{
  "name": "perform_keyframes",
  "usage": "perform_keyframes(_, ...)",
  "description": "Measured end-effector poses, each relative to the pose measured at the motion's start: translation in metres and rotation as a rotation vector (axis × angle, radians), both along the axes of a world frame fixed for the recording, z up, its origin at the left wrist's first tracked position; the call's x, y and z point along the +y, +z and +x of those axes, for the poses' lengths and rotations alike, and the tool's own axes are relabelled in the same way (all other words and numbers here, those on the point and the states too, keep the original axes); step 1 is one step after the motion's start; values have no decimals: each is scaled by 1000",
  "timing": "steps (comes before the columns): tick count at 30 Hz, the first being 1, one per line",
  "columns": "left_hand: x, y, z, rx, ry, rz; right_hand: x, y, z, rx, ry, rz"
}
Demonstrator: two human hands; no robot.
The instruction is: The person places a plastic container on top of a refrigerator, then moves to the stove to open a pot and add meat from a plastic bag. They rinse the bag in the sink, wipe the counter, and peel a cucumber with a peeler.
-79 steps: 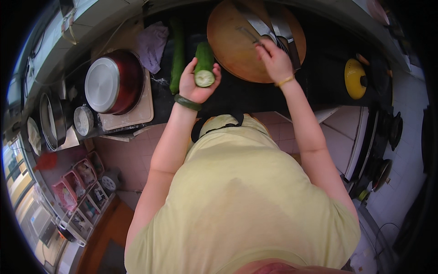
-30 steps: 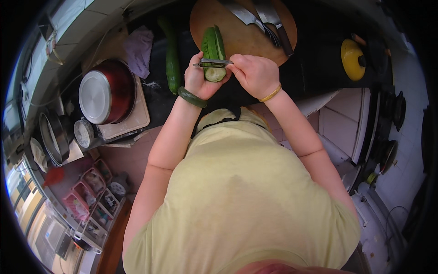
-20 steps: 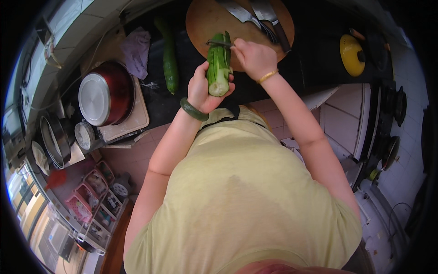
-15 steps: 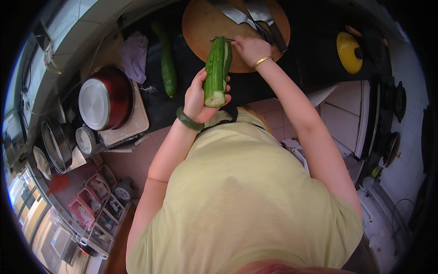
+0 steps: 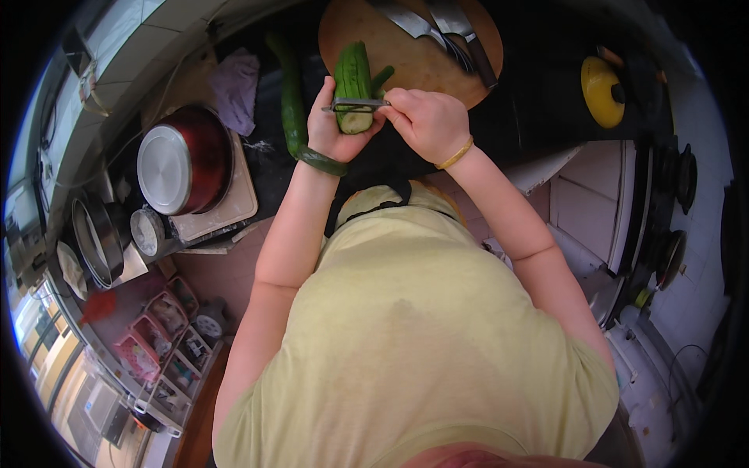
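Observation:
My left hand (image 5: 328, 125) grips a short green cucumber piece (image 5: 353, 82), its cut end toward me, held over the near edge of a round wooden cutting board (image 5: 406, 58). My right hand (image 5: 425, 121) holds a metal peeler (image 5: 355, 104) laid across the cucumber's near end. A green bangle is on my left wrist and a thin yellow band on my right. Two cleavers (image 5: 445, 31) lie on the far part of the board. A long whole cucumber (image 5: 292, 101) lies on the dark counter left of the board.
A red pot with a steel lid (image 5: 183, 160) sits on a cooker at the left, a purple cloth (image 5: 236, 86) behind it. A yellow lidded container (image 5: 601, 90) stands on the right. Pans and racks line the left edge.
The cucumber piece was held up lengthwise; now it is lower, and the peeler has travelled from its far end back to its near end. The view has shifted slightly.

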State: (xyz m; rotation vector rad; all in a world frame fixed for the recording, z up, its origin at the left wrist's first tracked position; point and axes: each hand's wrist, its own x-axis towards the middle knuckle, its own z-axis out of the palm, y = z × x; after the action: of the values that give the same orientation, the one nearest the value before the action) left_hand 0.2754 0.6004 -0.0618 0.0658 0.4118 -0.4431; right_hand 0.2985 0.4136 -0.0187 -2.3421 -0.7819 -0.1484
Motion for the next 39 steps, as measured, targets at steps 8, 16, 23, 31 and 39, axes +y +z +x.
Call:
perform_keyframes(8,-17,14,-8,15,-50,63,-1,-16,16,-35,-157,-167)
perform_keyframes(16,-13,13,-34,114,-126,139,-18,-72,63,-6,-180,-335)
perform_keyframes(23,1,28,-19,-55,-105,205,-33,-65,91,358,-320,-545)
perform_keyframes(31,8,5,4,94,5,13,-29,-2,45,-42,-303,-71)
perform_keyframes(39,2,-4,11,-33,-17,43,7,8,2,6,-75,-15)
